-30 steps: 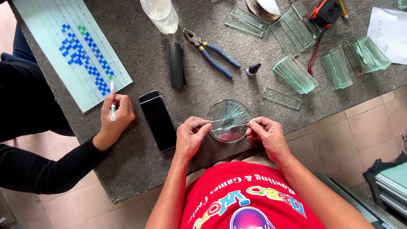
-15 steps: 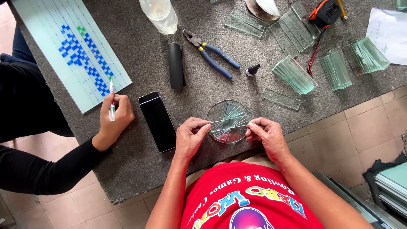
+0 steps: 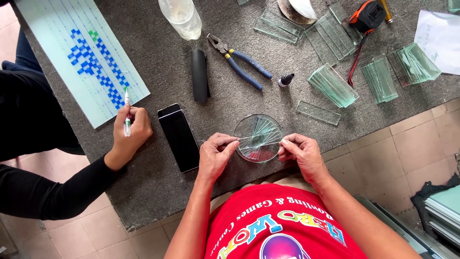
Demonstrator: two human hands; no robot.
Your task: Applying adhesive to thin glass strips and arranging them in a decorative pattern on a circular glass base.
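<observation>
Step in hand: the left hand [image 3: 216, 152] and right hand [image 3: 300, 152] hold a thin glass strip [image 3: 259, 140] between them, one end pinched in each hand's fingertips, across the top of a round glass disc [image 3: 258, 138].
Doing it well: I judge the strip wants a light, even pinch at both ends, kept level over the disc, fingers clear of the cut edges, no twisting, since such thin glass looks likely to snap.
Left hand: closed in a fingertip pinch on the strip's left end.
Right hand: closed likewise on the right end.
Disc: clear, circular, flat on the grey bench [image 3: 163, 62] near its front edge, with narrow slivers fanned over it.
Nearby: a black phone [image 3: 179, 139] just left; blue-handled pliers [image 3: 239, 60] beyond; stacks of greenish glass strips [image 3: 333, 85] to the right.
Other person: a hand [image 3: 130, 129] grips a green marker [image 3: 127, 112] beside a gridded sheet [image 3: 79, 52].
</observation>
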